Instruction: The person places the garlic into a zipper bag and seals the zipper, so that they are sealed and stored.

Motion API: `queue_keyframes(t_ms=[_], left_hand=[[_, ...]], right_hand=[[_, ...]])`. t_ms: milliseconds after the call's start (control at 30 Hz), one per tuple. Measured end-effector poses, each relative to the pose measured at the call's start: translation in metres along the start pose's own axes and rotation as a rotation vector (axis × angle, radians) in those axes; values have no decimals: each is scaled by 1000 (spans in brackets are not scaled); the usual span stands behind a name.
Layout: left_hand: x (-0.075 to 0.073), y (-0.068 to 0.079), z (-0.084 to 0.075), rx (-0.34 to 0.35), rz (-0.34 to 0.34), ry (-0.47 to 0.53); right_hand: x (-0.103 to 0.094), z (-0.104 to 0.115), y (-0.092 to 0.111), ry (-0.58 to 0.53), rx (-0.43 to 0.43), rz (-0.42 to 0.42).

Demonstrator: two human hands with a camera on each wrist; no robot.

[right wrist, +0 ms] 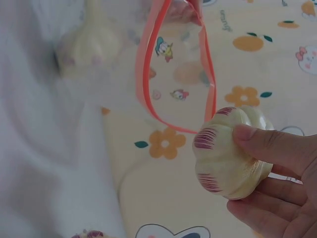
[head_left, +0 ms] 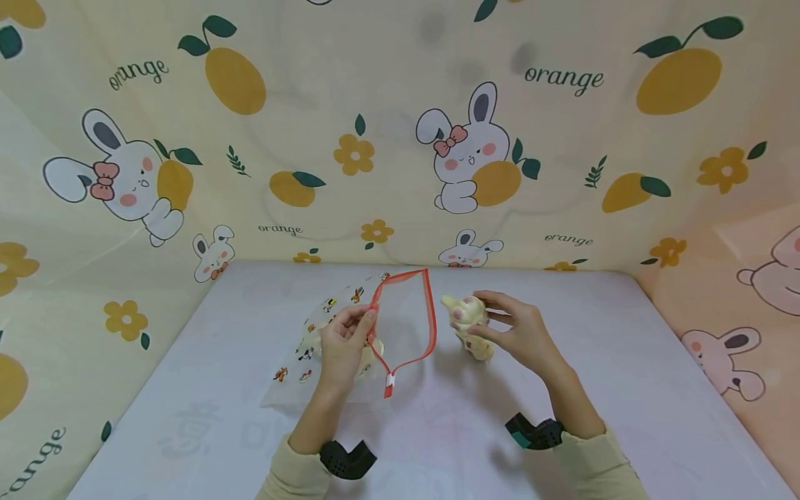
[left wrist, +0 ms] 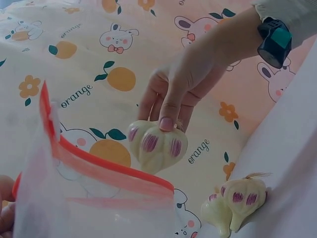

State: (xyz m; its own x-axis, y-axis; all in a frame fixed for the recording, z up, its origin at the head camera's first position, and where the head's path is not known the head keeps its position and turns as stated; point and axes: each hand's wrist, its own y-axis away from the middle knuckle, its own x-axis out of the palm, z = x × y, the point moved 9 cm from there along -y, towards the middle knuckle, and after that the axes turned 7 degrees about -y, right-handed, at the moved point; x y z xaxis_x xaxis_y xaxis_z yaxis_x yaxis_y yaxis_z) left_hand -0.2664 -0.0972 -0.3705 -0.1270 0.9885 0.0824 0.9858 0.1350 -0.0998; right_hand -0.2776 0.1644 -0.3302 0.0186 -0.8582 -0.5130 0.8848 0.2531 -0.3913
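Note:
My left hand (head_left: 344, 344) pinches the red zip edge (head_left: 431, 312) of a clear zip bag (head_left: 290, 385) printed with small cartoon figures. The bag's mouth gapes toward the right. Through its cloudy side in the right wrist view, a garlic bulb (right wrist: 91, 47) shows inside. Between thumb and fingers, my right hand (head_left: 525, 333) holds another garlic bulb (right wrist: 225, 153), cream with purple streaks, in the air just right of the bag's mouth. Below that hand, two garlic bulbs (left wrist: 245, 198) lie against each other on the table in the left wrist view.
A white-covered table (head_left: 625, 361) extends under both hands. Behind it hangs a cream cloth (head_left: 387, 90) printed with rabbits and oranges, which also runs along the sides. Each wrist wears a black device (head_left: 346, 460).

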Motion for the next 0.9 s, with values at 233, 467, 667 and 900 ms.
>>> queue_keyframes(t_ms=[233,467,667,900], left_hand=[[0,0,1,-4,3,4],[0,0,1,-4,8,1],[-1,-1,1,-2,1,-11],[-2,-1,2,-7,-1,-14]], right_hand=[[4,7,-1,-13,-27,-1],[11,15,-2,-41,-32,17],[17,17,-5,-54,-31,24],[25,21,-7,-86,-72,42]])
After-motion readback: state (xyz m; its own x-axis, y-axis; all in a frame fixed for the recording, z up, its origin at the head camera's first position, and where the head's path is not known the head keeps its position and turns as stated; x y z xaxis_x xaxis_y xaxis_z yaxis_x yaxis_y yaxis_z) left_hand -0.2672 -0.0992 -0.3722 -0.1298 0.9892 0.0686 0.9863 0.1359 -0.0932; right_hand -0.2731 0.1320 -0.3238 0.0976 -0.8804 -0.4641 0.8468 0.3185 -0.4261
